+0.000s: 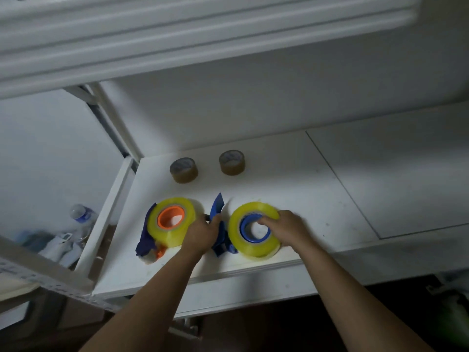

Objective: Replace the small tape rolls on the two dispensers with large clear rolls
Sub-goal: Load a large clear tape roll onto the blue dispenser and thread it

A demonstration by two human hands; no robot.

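Two large yellowish clear tape rolls lie on a white shelf [317, 199]. The left roll [171, 222] sits on a dark blue dispenser [144, 243] with an orange hub. The right roll [253, 229] sits on a blue hub of the second blue dispenser [218, 212]. My left hand [203, 232] grips that second dispenser's blue frame between the rolls. My right hand [286, 227] holds the right roll, fingers curled over its top rim into the hub. Two small brown tape rolls stand behind, one at the left [184, 170] and one at the right [232, 162].
The shelf's front edge [228, 273] runs just below the rolls. To the left, beyond a white metal upright [111, 207], a plastic bottle [81, 214] and other items lie lower down. A white shelf board [203, 34] hangs overhead.
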